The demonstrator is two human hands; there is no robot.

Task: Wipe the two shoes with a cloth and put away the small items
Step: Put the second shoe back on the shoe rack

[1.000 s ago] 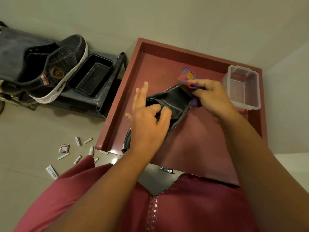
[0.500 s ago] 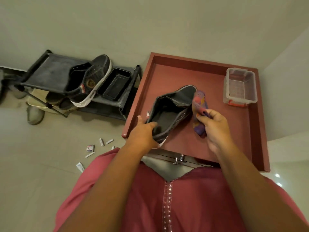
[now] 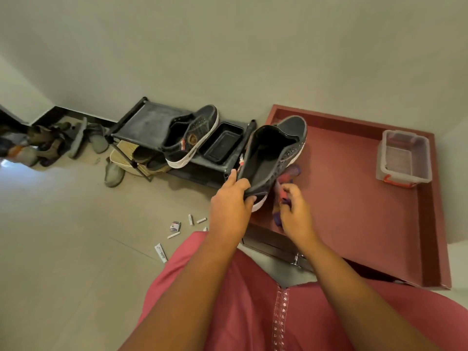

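Nearest, the left hand [image 3: 231, 203] gripped the heel of the dark shoe [image 3: 272, 153], thumb inside the collar and fingers beneath, probably to tip its opening up and turn the studded side toward the cloth. At three o'clock of it, the right hand [image 3: 295, 214] pinched the multicoloured cloth [image 3: 287, 179], which lay against the shoe's white sole edge over the red bench [image 3: 354, 211]. On the floor at nine o'clock of the left hand lay the small items [image 3: 182, 229], tubes and a packet, not yet collected. Further off, at ten o'clock, the second shoe [image 3: 192, 138] sat on the black rack [image 3: 149, 120] beside a black tray [image 3: 221, 143]. At two o'clock a clear plastic box [image 3: 404, 158] stood on the bench's far corner, likely for the items. The held shoe hid part of the rack's end post; other footwear [image 3: 50, 143] lay along the wall
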